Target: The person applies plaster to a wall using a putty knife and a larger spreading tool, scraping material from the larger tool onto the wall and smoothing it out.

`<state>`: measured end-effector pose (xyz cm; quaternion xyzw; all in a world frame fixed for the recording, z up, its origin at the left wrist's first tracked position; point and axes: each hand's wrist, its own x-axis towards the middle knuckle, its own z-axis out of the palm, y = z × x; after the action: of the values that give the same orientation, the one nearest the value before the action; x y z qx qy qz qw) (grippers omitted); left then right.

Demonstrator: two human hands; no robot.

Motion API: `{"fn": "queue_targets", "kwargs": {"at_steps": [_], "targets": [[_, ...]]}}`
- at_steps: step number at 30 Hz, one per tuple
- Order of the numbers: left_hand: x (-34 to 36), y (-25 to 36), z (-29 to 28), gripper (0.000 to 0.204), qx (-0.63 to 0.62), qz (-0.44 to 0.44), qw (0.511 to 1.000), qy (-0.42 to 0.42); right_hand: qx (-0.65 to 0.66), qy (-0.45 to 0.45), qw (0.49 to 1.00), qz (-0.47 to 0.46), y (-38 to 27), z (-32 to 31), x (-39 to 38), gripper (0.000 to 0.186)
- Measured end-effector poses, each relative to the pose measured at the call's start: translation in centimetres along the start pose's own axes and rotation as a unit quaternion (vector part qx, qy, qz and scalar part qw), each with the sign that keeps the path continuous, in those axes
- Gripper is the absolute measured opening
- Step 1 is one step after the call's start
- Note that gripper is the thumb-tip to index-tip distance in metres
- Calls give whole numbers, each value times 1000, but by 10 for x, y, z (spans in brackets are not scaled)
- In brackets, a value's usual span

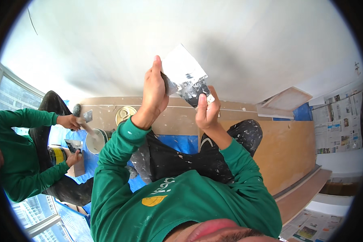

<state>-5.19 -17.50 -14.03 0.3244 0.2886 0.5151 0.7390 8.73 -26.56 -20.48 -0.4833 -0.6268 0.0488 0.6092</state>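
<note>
In front of the white wall, my two hands hold putty-smeared scrapers close together. My left hand [153, 90] is closed, thumb pointing up, on a scraper with a wide white blade [183, 62]; a dark grey part [170, 86] shows beside the palm. Lower and to the right, my right hand [208, 111] grips a black putty knife [195, 92] caked with white putty. The two tools overlap, and I cannot tell exactly where one ends and the other begins.
At the left, a co-worker in a green sleeve [36, 177] holds smeared scrapers by a white bucket [96, 142]. A round lid [125, 114] lies on brown board. Blue sheeting [179, 143] covers the floor. Pale panels [286, 101] lean right, near a wooden board [288, 155] and newspaper [339, 125].
</note>
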Motion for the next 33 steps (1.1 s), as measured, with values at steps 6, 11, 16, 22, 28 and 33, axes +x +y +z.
{"fn": "queue_targets", "kwargs": {"at_steps": [6,11,16,22,28,33], "targets": [[19,25,-17,60,49,6,998,-35,622,84,616,476,-4,-35,12,24],[33,20,-12,60,34,-11,996,-80,862,-77,314,391,-16,-37,2,18],[39,12,4,58,50,-39,990,-128,900,-115,259,332,-33,-16,8,17],[36,15,26,56,85,-54,980,-173,875,-33,299,379,-25,1,26,21],[33,19,32,55,117,45,986,-113,693,192,548,427,36,-4,24,22],[56,34,-2,59,321,215,920,-67,451,285,767,357,5,-37,17,15]]}}
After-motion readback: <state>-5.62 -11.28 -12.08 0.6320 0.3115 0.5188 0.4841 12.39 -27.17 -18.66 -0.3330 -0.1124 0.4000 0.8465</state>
